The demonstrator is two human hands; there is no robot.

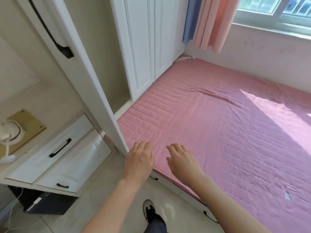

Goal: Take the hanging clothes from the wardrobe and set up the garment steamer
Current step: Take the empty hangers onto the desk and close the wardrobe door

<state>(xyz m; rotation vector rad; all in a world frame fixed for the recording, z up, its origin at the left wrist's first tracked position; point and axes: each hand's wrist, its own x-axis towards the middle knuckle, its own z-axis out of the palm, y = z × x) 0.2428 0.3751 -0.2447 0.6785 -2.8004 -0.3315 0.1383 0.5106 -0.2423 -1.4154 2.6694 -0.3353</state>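
We are standing at the corner of the pink bed, and everything here is placed against it. Our left hand is hovering over the near-left corner of the bed, fingers loosely spread and curled, gripping nothing. Our right hand is hanging just beside it, a little further over the bed, also spread and empty. The two hands are near each other but apart, and we cannot tell whether either is touching the cover.

To the left of the bed, the wardrobe door is standing open, its edge coming down to the bed's near-left corner. Beyond it, against the bed's far-left side, the other white wardrobe doors are closed. Further left of the bed, a drawer unit with black handles is sitting under a shelf.

We are judging the task to be barely begun. No hanging clothes are showing anywhere: none in our hands, none lying on the bed, and the part of the wardrobe interior we can see is bare. No garment steamer is showing either. So taking out the clothes and setting up the steamer both seem to be waiting for us.
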